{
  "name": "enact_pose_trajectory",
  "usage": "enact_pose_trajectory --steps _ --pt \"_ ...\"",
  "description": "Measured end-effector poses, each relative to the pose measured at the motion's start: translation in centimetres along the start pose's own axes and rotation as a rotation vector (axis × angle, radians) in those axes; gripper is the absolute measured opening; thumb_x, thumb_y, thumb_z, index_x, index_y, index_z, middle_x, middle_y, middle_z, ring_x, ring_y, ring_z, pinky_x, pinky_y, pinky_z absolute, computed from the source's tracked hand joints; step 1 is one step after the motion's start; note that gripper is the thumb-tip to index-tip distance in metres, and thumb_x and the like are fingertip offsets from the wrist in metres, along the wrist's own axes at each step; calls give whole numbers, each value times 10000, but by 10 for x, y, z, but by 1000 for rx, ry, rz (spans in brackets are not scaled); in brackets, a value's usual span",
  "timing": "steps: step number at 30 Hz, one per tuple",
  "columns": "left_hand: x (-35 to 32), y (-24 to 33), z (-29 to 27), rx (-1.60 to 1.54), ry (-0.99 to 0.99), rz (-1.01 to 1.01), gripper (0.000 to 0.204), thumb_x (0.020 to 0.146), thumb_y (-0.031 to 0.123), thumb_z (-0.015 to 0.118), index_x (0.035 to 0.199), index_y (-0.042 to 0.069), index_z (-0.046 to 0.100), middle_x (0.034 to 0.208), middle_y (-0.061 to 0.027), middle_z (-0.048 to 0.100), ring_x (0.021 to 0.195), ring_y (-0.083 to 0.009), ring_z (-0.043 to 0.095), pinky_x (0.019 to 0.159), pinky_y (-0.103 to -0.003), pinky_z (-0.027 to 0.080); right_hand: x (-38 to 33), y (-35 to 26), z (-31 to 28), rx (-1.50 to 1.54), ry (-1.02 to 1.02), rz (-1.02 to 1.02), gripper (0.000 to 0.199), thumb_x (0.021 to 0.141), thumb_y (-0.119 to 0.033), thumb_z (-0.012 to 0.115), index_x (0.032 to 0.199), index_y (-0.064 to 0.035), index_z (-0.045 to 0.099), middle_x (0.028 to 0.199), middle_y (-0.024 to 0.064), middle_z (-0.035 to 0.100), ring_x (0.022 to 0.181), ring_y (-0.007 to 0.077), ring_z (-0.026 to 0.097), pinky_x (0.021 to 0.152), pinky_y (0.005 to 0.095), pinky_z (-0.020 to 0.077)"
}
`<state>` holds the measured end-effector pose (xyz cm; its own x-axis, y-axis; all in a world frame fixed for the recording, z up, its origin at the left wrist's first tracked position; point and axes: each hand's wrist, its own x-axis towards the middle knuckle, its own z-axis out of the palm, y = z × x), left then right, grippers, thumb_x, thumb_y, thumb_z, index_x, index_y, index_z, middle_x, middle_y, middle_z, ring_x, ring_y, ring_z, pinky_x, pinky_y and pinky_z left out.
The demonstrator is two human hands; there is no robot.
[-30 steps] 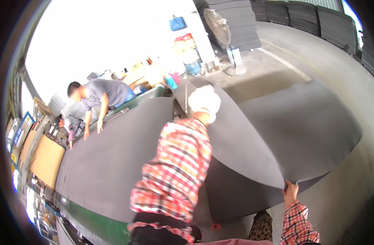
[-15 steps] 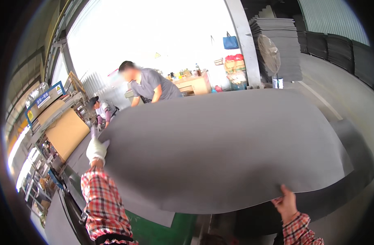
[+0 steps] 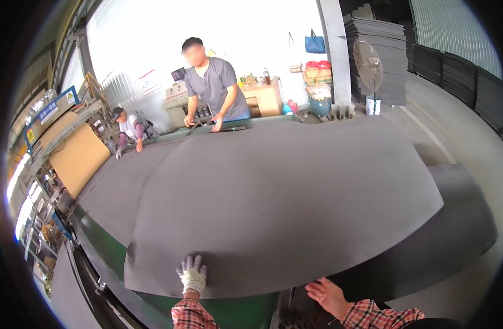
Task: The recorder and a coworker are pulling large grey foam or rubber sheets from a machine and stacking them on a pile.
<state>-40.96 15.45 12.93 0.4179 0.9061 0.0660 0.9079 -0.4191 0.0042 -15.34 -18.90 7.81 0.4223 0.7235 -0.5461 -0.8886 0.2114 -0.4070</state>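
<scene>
A large, thin dark grey sheet (image 3: 273,197) lies in front of me, over another grey sheet (image 3: 114,181) on the left. Near its front left edge, my left hand (image 3: 192,275), in a white knitted glove, rests flat on the surface with fingers spread. My bare right hand (image 3: 327,296) is at the sheet's front edge, its fingers stretched out and not gripping; whether the fingertips touch the edge I cannot tell. Both sleeves are red checked.
Beneath the sheets runs a green bench surface (image 3: 235,311). Across it stands a co-worker (image 3: 215,88) with both hands at the far edge; another person (image 3: 131,129) leans in at far left. More dark sheeting (image 3: 427,241) lies lower right. A fan (image 3: 367,66) stands behind.
The raised sheet has come down flatter and shifted left. My left hand has moved from its left edge to the front; my right hand has let go and moved left. The co-worker has straightened.
</scene>
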Motion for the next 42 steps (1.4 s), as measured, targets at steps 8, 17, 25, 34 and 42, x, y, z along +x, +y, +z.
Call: enact_pose_trajectory --steps 8,17,25,34,42 --pt "-23 88 -17 -106 30 218 477 823 380 479 1259 191 431 1308 -118 393 1210 -329 340 1016 -518 174 1 -14 -91 -1122 -195 -24 407 834 -308 543 1136 -35 526 1049 155 584 911 248 598 788 341 468" --pt "-183 221 -50 -850 -281 446 322 773 11 542 1095 18 546 966 -154 597 844 -330 571 782 -384 454 -29 -68 -313 -2052 449 -105 483 726 -302 614 1127 -59 500 1129 137 508 1061 291 476 877 397 387" --pt "-239 280 -10 -480 -316 574 255 772 61 582 1018 -8 579 851 -141 605 811 -302 562 770 -367 447 6 -81 -375 -2523 41 -597 482 793 -194 489 1244 -49 402 1305 127 367 1185 267 359 931 429 308" --pt "-237 276 7 -441 -317 711 239 771 80 562 991 -10 582 783 -154 588 708 -309 546 685 -386 449 10 -82 -388 -2555 -368 -818 358 760 -218 498 1050 -24 579 1221 148 449 1093 266 431 900 448 332" --pt "-240 283 -10 -483 -319 623 253 767 34 556 1013 -29 565 768 -121 590 716 -270 549 686 -361 451 14 -85 -363 -2642 -318 -869 370 674 -249 503 840 47 652 1100 242 514 1037 370 466 901 505 321"
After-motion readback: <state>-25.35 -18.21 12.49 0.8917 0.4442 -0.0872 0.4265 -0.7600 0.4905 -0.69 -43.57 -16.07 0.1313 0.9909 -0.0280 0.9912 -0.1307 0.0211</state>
